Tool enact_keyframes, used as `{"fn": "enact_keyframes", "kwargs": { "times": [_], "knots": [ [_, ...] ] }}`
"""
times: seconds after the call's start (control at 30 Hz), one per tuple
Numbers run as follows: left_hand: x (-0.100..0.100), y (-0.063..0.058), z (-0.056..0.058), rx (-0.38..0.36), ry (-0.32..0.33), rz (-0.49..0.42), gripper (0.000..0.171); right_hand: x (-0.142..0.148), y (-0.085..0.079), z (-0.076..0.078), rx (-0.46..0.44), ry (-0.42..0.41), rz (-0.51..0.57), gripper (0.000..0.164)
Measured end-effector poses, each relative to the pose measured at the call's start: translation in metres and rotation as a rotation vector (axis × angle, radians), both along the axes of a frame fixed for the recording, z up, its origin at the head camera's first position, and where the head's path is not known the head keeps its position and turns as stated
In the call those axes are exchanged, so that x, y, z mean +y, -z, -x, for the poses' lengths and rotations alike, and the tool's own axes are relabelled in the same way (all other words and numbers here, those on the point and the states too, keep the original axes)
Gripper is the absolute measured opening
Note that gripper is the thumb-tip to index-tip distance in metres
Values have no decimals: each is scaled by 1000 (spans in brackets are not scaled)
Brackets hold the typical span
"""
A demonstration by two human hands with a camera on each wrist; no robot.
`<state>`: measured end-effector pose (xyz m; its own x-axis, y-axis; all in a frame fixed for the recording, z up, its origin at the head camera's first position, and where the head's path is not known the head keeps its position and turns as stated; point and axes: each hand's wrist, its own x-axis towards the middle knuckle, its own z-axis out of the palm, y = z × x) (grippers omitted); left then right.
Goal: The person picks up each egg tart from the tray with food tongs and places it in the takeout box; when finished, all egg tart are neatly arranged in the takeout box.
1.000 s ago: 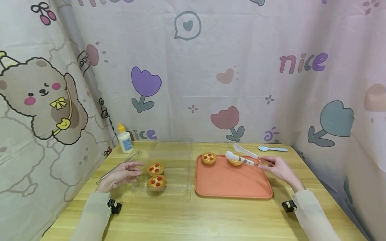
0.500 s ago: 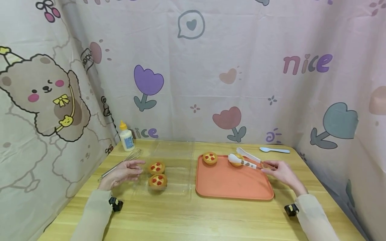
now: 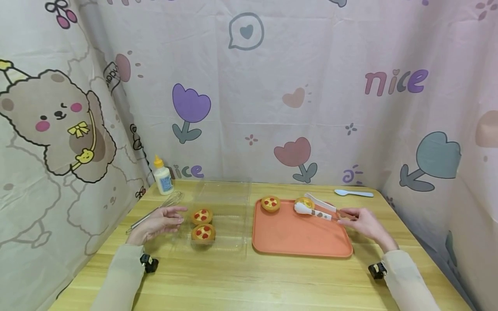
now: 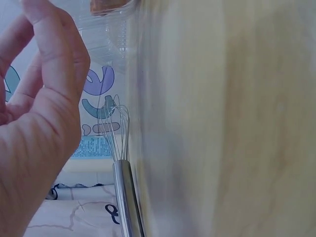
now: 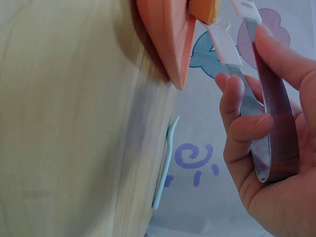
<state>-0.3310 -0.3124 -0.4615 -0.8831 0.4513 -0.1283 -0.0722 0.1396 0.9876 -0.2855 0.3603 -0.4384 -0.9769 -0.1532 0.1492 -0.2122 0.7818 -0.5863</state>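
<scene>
Right hand (image 3: pixel 363 220) gripped tongs (image 3: pixel 322 214), tips astride tart (image 3: pixel 301 201) at tray's (image 3: pixel 299 233) far edge, right of middle; left hand (image 3: pixel 161 222) loose, holding nothing! Tart seemed light, squashy; gentle squeeze round sides suited.

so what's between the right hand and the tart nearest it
The tongs, as the head view shows: the right hand grips them, and their white ends flank that tart.

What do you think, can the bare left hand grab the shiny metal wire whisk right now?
Probably yes. The left hand holds nothing, and the shiny metal whisk lies close beside it on the pale yellow wooden table. In the left wrist view, nothing seems to lie between them.
</scene>
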Motion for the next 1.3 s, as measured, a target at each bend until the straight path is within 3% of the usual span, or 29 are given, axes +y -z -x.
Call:
{"fn": "enact_keyframes", "kwargs": {
  "times": [0.33, 1.03, 1.3],
  "knots": [
    [0, 0, 0, 8, -1, 4, 59, -1, 3, 1, 64, 20, -16, 45],
    [-1, -1, -1, -5, 21, -20, 60, -16, 1, -2, 26, 56, 25, 43],
    [0, -1, -3, -8, 13, -32, 61, -31, 1, -2, -26, 36, 119, 45]
  ]
}}
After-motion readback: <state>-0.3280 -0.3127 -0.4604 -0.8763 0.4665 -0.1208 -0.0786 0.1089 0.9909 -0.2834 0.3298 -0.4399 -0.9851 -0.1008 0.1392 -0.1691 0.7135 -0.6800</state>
